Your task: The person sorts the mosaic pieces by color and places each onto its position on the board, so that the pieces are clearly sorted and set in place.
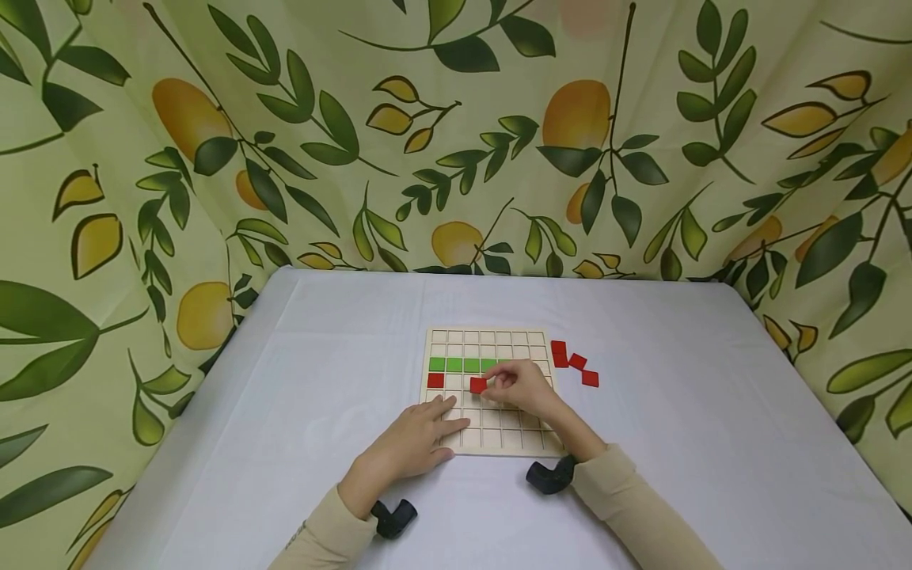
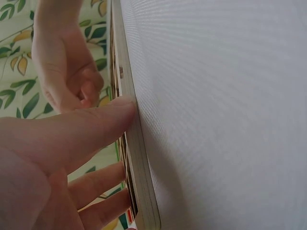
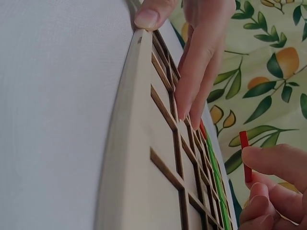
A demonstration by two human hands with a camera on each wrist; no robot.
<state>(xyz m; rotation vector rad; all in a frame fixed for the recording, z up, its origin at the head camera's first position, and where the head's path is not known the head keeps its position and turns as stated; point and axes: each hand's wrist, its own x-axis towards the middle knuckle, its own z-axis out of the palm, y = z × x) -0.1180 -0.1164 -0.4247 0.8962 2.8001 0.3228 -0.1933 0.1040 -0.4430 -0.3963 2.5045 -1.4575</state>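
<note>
A square wooden grid board lies on the table, with a row of green tiles set in its cells. One red tile sits in the leftmost cell of the row just nearer than the green one. My right hand pinches another red tile between thumb and fingertips over that same row; the right wrist view shows this held tile edge-on, above the board. With fingers spread, my left hand rests on the board's near left corner, its thumb against the front edge.
Several loose red tiles lie on the white tablecloth just right of the board. Black curved pieces show beside the left wrist and the right wrist. A leaf-and-fruit patterned curtain hangs behind and at both sides.
</note>
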